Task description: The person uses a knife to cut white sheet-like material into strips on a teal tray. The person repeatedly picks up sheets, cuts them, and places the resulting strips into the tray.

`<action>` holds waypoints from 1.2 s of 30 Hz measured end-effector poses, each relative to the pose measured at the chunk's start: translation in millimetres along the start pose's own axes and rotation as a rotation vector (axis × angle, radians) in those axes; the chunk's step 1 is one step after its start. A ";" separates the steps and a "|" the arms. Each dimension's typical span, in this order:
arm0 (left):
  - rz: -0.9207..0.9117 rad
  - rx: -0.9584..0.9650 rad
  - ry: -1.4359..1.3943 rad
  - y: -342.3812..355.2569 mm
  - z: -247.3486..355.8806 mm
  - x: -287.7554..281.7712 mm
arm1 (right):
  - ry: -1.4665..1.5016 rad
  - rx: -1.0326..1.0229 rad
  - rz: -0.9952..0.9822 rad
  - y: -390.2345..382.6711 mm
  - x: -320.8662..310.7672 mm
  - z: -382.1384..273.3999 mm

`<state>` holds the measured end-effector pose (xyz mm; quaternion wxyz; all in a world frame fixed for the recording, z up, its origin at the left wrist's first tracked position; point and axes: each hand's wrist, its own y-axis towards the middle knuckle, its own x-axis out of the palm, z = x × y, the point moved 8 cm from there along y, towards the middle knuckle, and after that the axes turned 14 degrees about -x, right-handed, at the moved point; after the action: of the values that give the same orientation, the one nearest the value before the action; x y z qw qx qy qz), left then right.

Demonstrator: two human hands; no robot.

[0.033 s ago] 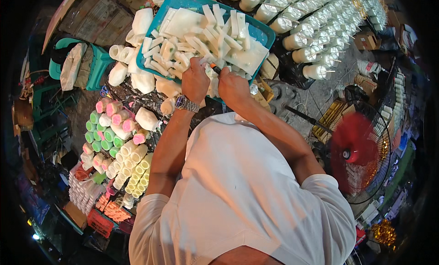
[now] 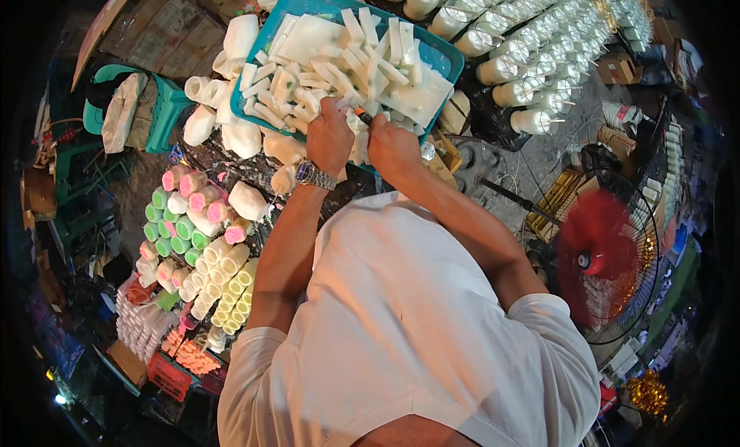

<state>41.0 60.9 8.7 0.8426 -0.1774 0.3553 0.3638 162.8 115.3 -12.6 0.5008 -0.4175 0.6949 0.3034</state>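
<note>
My left hand (image 2: pixel 329 136), a metal watch on its wrist, is closed at the near edge of a teal tray (image 2: pixel 266 38). Something small and pale shows at its fingertips, too small to name. Close beside it, my right hand (image 2: pixel 393 145) is wrapped round a slim black-and-orange tool (image 2: pixel 362 115); its tip points toward the left hand's fingers, and its kind cannot be made out. White waxy strips (image 2: pixel 351 64) lie heaped in the tray. Flat waxy slabs (image 2: pixel 311 38) are among them. Both hands hide part of the tray's near rim.
Rows of white cups with sticks (image 2: pixel 532 54) stand at the far right. Pink and green-ended cylinders (image 2: pixel 185 223) and cream tubes (image 2: pixel 223 281) are stacked on the left. A red-bladed fan (image 2: pixel 593 258) is near my right arm. A teal plastic stool (image 2: pixel 166 112) stands far left.
</note>
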 end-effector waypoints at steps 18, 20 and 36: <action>-0.204 -0.393 -0.675 29.4 -54.2 -3.2 | 0.716 0.143 -0.478 3.8 13.1 50.0; -0.196 -0.384 -0.674 26.6 -55.3 -2.9 | 0.835 0.193 -0.452 -1.9 19.1 49.2; -0.296 -0.320 -0.632 33.4 -74.7 0.5 | 0.442 0.189 0.208 -3.8 -35.1 70.4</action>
<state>-18.5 42.0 -44.2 0.9155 -0.2353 -0.0128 0.3260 202.6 182.3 -1.5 0.3397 -0.3515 0.8518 0.1882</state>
